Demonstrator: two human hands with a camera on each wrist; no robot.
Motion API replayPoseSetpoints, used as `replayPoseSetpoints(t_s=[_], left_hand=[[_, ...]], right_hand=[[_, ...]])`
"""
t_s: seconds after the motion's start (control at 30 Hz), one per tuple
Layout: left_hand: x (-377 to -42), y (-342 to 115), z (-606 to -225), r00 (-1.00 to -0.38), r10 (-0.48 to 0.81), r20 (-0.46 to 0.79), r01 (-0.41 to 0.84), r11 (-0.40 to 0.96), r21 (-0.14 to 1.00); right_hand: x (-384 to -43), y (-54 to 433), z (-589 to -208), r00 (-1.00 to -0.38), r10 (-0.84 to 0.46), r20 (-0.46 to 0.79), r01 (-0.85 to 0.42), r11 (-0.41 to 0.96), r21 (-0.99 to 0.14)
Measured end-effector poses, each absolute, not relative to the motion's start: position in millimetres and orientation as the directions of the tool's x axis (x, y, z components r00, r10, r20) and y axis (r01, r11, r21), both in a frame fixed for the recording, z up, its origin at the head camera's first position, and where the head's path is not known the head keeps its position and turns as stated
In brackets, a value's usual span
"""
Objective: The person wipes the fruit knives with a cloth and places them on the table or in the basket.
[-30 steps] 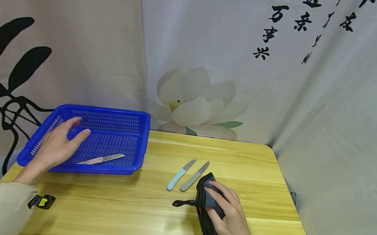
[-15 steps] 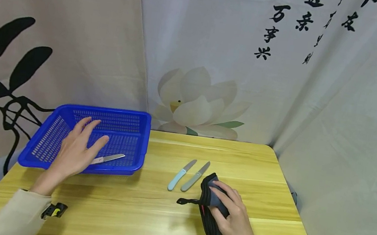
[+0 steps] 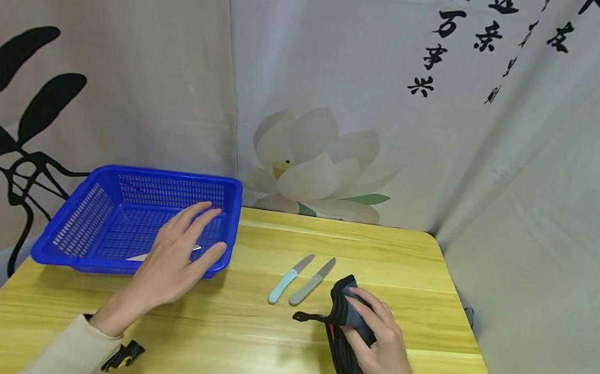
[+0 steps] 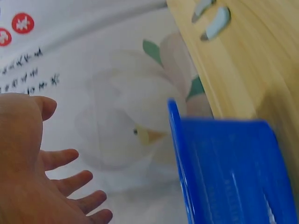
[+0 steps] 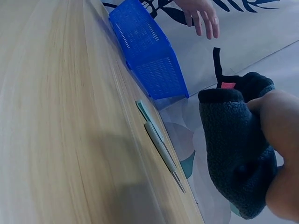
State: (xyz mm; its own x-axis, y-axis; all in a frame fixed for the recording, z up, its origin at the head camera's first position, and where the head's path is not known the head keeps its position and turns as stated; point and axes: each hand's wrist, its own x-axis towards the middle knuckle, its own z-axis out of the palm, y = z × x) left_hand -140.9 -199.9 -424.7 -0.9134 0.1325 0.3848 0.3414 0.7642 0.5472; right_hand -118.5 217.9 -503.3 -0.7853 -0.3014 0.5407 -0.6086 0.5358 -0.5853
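My left hand point(image 3: 172, 265) is over the front right part of a blue plastic basket point(image 3: 71, 237), fingers spread and holding nothing. Under it lies a knife with a pale handle point(image 3: 137, 258), mostly covered by the hand. My right hand point(image 3: 382, 354) grips a folded dark grey fleecy cloth point(image 5: 229, 149) with black edging and a hanging loop, held above the table. A pink tag point(image 5: 228, 85) shows near the loop in the right wrist view. Just left of the cloth, a light blue-handled knife point(image 3: 284, 281) and a grey-green-handled knife point(image 3: 312, 286) lie side by side.
The wooden table point(image 3: 228, 357) carries everything, with the basket at its back left corner. Behind hangs a pale curtain point(image 3: 343, 51) printed with a flower and characters. Dark printed leaves point(image 3: 50, 104) show at the left.
My left hand has moved right across the basket, from its left side to the front right. The right hand has shifted slightly right, still gripping the cloth. The loose knives have stayed put.
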Motion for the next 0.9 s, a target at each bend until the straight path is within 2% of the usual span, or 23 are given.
replayPoseSetpoints(t_s=[0.43,0.67,0.9], left_hand=[[-138.5,-128.0,-452.7,-0.839,0.315,0.444,0.528,0.669,0.523],[-148.1,-114.1,-476.3,-0.871,0.32,0.372,0.485,0.682,0.548],[-165.2,-106.7,-499.9,-0.925,0.305,0.229,0.381,0.735,0.56]], right_hand=[[-119.5,227.1,-505.8,-0.804,-0.273,0.528,-0.58,0.558,-0.594],[-118.7,232.0,-508.2,-0.795,-0.259,0.549,-0.583,0.578,-0.571],[-116.6,235.1,-508.7,-0.801,-0.25,0.545,-0.576,0.569,-0.586]])
